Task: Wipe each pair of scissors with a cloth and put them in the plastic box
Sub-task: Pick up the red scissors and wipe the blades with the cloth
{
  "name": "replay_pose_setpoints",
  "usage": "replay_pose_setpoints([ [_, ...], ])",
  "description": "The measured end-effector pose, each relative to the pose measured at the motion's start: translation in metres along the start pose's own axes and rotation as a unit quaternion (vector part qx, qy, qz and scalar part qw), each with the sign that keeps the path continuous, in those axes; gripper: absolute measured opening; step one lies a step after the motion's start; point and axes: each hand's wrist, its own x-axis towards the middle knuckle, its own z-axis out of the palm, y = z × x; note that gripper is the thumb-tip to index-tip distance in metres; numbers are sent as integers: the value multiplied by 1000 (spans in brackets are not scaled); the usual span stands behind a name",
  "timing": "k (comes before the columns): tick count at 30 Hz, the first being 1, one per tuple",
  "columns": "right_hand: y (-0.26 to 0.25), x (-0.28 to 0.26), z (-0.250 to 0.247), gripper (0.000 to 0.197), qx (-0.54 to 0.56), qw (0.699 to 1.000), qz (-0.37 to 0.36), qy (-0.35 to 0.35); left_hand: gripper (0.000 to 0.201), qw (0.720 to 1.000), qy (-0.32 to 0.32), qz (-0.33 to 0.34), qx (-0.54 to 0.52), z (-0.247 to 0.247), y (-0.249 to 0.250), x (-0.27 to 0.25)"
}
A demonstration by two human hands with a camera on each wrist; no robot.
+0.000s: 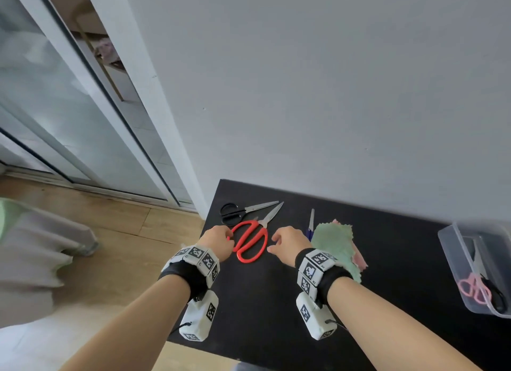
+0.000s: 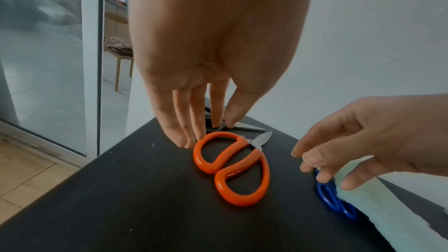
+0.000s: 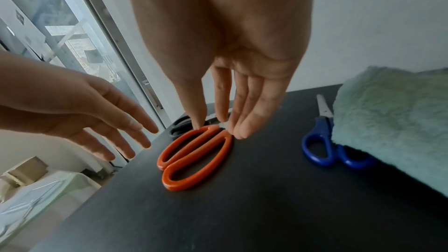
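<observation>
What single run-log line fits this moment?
left hand touching red scissors | right hand open beside them | cloth untouched | box holds scissors

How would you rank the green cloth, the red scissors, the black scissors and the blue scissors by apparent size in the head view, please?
1. green cloth
2. red scissors
3. black scissors
4. blue scissors, though the cloth and a hand hide their handles.

Black table [image 1: 387,260] is sitting against a plain grey-white wall [image 1: 331,80]. At 9 to 11 o'clock, a sliding glass door [image 1: 41,108] in a white frame is letting in daylight. Wood-plank floor [image 1: 124,227] is showing at 8 o'clock, grey fabric [image 1: 33,254] lying over it.
</observation>
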Motion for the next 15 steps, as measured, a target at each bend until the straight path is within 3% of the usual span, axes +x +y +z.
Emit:
replay_pose_setpoints([
  [7, -9, 33, 26, 29, -14, 999, 26, -19, 42, 998, 1, -34, -46, 6, -18, 23],
  [15, -10, 56, 34, 36, 17, 996, 83, 22, 35, 996, 6, -56, -68, 10, -10, 37],
])
